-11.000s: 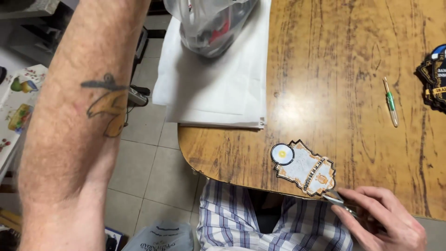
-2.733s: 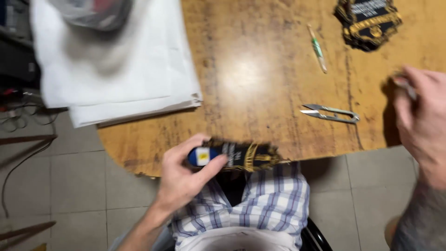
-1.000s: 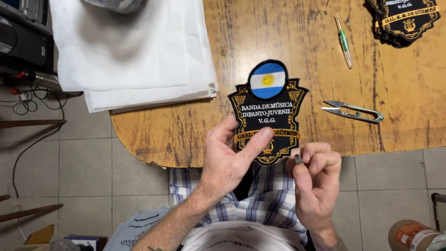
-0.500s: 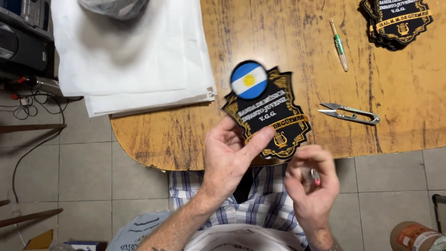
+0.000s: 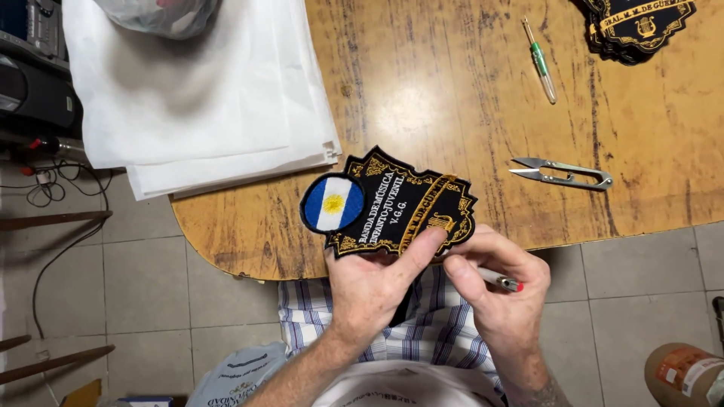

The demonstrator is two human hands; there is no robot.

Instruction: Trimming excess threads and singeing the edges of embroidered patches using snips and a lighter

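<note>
Black patch [image 5: 388, 205] pinched in left hand [image 5: 373, 290], long axis left-right, right hand [image 5: 501, 290] gripping small tool [image 5: 499, 280] at its right end.

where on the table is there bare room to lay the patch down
Bare wood lies between the white sheets and the green tool, above the patch, and right of the snips. The far right corner is crowded with the patch stack.

A worn wooden desk [image 5: 483, 98] with a rounded corner catches a bright glare of overhead light. Left of the desk, grey floor tiles [image 5: 143, 279] carry loose cables [image 5: 53, 188].
</note>
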